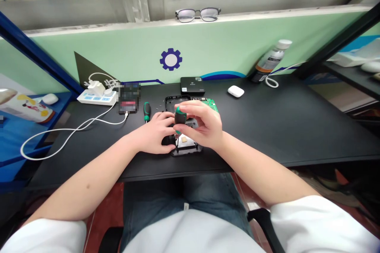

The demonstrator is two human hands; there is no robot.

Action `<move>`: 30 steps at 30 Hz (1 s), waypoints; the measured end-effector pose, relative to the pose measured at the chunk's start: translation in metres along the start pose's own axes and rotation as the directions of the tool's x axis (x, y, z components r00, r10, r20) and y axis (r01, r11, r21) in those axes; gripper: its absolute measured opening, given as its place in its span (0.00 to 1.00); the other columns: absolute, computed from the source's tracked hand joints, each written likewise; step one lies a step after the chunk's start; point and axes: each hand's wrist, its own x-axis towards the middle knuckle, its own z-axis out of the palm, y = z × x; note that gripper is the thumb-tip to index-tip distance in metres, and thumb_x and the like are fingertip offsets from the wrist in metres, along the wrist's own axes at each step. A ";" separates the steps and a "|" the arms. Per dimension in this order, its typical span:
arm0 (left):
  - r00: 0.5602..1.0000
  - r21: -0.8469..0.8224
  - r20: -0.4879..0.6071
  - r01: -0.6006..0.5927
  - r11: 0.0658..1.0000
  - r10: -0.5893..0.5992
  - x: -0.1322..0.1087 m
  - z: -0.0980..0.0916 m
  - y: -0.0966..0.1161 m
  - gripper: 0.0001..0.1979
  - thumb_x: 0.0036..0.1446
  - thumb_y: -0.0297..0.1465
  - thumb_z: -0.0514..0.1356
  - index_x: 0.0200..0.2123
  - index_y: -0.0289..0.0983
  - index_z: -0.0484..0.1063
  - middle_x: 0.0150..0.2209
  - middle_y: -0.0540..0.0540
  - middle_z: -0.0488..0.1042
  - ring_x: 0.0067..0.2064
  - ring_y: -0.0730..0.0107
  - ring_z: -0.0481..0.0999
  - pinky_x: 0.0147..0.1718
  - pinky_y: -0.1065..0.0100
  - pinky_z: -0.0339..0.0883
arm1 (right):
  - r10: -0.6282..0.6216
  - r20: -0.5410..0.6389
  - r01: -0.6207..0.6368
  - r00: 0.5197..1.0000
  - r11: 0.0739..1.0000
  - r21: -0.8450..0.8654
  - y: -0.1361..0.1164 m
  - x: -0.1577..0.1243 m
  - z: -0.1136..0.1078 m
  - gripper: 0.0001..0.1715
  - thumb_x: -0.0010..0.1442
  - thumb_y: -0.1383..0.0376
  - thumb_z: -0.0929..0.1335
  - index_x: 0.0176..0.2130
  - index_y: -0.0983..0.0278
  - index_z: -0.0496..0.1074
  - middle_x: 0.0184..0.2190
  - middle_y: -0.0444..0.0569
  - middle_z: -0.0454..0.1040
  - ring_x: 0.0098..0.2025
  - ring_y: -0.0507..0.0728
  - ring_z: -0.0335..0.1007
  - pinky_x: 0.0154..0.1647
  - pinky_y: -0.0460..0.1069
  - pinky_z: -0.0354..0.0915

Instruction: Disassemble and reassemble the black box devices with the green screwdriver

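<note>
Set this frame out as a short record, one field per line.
Right hand: grips a screwdriver, handle up, shaft pointing down into the open black casing
Left hand: at the casing's left side, fingers spread
Nearby: green circuit board, partly hidden; second screwdriver, lying farther left
Back of table: black box, small white case, bottle
Ledge: glasses

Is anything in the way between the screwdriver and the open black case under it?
Nothing that shows. The right hand holds the screwdriver over the black case, pointing down. The left hand is close, at the case's left side, but not underneath it. The screwdriver's very end is too small to see clearly.
</note>
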 end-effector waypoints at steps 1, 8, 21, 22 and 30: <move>1.000 -0.005 -0.006 -0.002 1.000 0.002 0.000 0.001 -0.001 0.18 0.60 0.35 0.66 0.54 0.41 0.81 0.64 0.35 0.74 0.72 0.37 0.62 0.68 0.37 0.58 | -0.005 -0.004 0.005 1.000 1.000 -0.005 0.000 0.000 0.000 0.31 0.64 0.67 0.77 0.63 0.56 0.72 0.53 0.54 0.81 0.49 0.59 0.83 0.36 0.50 0.86; 1.000 -0.035 -0.007 0.021 0.999 -0.022 0.000 0.004 -0.003 0.18 0.62 0.35 0.65 0.55 0.44 0.81 0.64 0.38 0.74 0.71 0.40 0.64 0.68 0.38 0.60 | -0.021 -0.002 0.020 1.000 0.999 -0.030 0.001 0.001 0.001 0.30 0.64 0.66 0.77 0.62 0.56 0.72 0.52 0.53 0.81 0.49 0.58 0.83 0.35 0.49 0.85; 1.000 -0.094 -0.014 0.009 0.996 -0.010 0.000 0.005 -0.006 0.22 0.61 0.41 0.70 0.57 0.43 0.80 0.65 0.37 0.72 0.69 0.38 0.65 0.69 0.37 0.62 | -0.047 -0.020 0.047 0.999 0.999 0.004 0.000 0.002 0.003 0.31 0.64 0.68 0.77 0.63 0.57 0.72 0.51 0.54 0.81 0.49 0.58 0.83 0.36 0.49 0.85; 1.000 -0.100 -0.011 0.015 0.995 -0.016 0.000 0.006 -0.007 0.22 0.61 0.42 0.71 0.56 0.43 0.80 0.65 0.37 0.73 0.69 0.38 0.65 0.69 0.37 0.62 | -0.053 -0.017 0.053 0.998 0.999 -0.006 0.000 0.002 0.003 0.30 0.64 0.68 0.77 0.63 0.57 0.72 0.51 0.54 0.82 0.49 0.59 0.83 0.35 0.49 0.85; 1.000 -0.131 -0.003 0.019 0.991 -0.020 0.001 0.003 -0.007 0.22 0.62 0.41 0.71 0.58 0.44 0.79 0.64 0.38 0.73 0.69 0.40 0.65 0.69 0.39 0.63 | -0.052 0.003 0.052 0.999 0.996 -0.078 0.000 0.001 0.000 0.27 0.65 0.64 0.76 0.61 0.57 0.72 0.51 0.54 0.82 0.49 0.60 0.84 0.37 0.51 0.86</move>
